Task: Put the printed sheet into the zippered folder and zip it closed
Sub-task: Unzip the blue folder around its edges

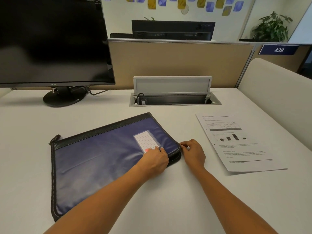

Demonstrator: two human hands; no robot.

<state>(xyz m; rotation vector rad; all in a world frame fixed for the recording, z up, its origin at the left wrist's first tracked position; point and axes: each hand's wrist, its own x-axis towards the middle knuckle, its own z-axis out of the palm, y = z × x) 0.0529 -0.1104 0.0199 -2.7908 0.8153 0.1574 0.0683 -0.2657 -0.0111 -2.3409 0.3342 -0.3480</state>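
We see the zippered folder [101, 159] in deep navy, edged with a black grained band and pale stitching along the seam. Its label window [146, 141] is white with fine ruled lines (a small red patch shows at its near end). The printed sheet [239, 142] is white with black text, a grey-shaded table and black chart bars. The bench [168, 191] is off-white, the monitor [54, 39] black, the partition [177, 59] tan.
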